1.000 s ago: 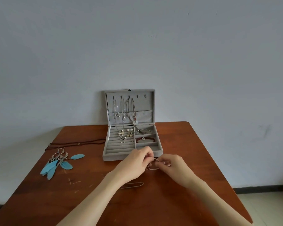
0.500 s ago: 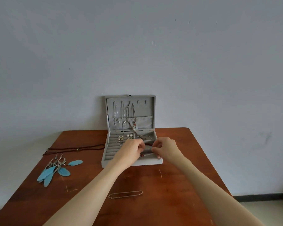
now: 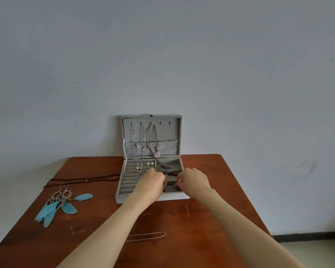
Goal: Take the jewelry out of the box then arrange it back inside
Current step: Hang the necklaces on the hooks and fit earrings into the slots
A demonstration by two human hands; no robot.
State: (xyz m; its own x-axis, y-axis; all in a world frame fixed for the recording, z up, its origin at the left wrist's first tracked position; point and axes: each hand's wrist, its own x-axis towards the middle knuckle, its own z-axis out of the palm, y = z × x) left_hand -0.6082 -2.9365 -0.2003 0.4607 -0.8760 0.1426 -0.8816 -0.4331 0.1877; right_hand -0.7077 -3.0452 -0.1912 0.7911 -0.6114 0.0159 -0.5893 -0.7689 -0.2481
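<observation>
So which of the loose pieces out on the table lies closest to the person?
The thin silver chain, lying between the two forearms near the table's front edge. The blue feather earrings and dark cord necklace lie farther away, at left.

Grey jewelry box open, lid upright, necklaces hung inside; feather earrings, chain bracelet out on worktop.

soft, even daylight, faint shadows, sharp focus, slight wide-angle bending at edges.
</observation>
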